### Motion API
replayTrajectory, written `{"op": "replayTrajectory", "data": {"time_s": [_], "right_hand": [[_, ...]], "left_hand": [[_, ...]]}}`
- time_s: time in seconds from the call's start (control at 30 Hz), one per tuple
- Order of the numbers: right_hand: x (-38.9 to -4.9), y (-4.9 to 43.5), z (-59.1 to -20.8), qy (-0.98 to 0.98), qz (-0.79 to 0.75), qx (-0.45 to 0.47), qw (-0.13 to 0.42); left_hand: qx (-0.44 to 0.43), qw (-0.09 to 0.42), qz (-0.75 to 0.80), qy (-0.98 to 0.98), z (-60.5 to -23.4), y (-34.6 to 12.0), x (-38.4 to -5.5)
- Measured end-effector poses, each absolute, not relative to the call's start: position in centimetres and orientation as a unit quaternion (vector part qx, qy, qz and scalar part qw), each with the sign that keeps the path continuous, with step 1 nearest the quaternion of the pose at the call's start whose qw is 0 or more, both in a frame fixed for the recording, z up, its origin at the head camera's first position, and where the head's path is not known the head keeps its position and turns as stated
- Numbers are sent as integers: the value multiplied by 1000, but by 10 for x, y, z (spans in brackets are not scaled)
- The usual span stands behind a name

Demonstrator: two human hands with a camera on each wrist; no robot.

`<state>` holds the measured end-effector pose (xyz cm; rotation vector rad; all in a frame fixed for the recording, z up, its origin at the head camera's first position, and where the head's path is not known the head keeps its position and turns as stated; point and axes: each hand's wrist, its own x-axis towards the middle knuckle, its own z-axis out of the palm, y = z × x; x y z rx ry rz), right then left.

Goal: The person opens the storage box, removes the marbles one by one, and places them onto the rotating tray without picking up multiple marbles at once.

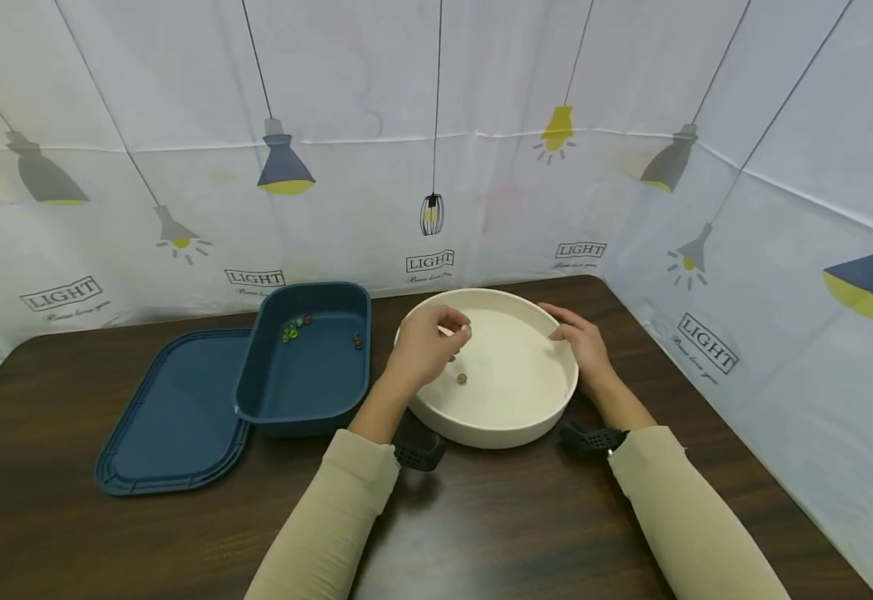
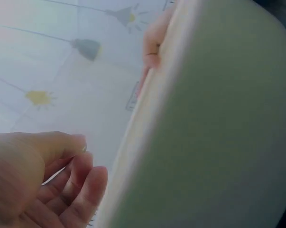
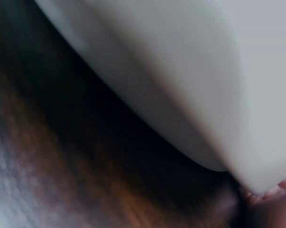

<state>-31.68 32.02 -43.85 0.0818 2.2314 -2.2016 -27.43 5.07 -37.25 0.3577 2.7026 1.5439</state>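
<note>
A round cream basin [image 1: 507, 367] stands on the table. My right hand [image 1: 584, 348] grips its right rim, with the thumb over the edge; the left wrist view also shows those fingers [image 2: 157, 42] at the rim. Above the basin's left part, my left hand [image 1: 430, 343] pinches a tiny bead-like piece [image 2: 84, 148] between thumb and fingertip. A small brown bead [image 1: 462, 379] lies on the basin floor, and another is partly hidden by the left hand. In the right wrist view the basin's outer wall [image 3: 180, 71] fills much of the picture, blurred.
Left of the basin stands a deep blue rectangular container [image 1: 316, 375] holding small green beads [image 1: 289, 333] and reddish-brown beads [image 1: 358, 340]. Its flat blue lid [image 1: 181, 408] lies farther left, partly under the container. A lamp-printed white curtain [image 1: 361, 192] borders the dark wooden table [image 1: 496, 517].
</note>
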Motion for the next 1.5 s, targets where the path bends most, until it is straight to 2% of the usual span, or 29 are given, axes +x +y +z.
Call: {"op": "replayTrajectory", "data": {"time_s": [0.27,0.7,1.0,1.3,1.5], "right_hand": [[-318,315,-439,737,-675,29,9],[-308,327,-437,713,-701,20,5],[-313,320,-438,708,-706,7,8],[-313,318,-436,714,-700,1,6],[-313,318,-437,707,-707,2,7]], "left_hand": [[126,30,453,882,-396,58,-283],[112,101,368,917,-397,69,-286],[94,84,319,939,-398,65,-284],[87,90,295,947,-394,66,-282],[99,59,282,952,-382,62,-278]]}}
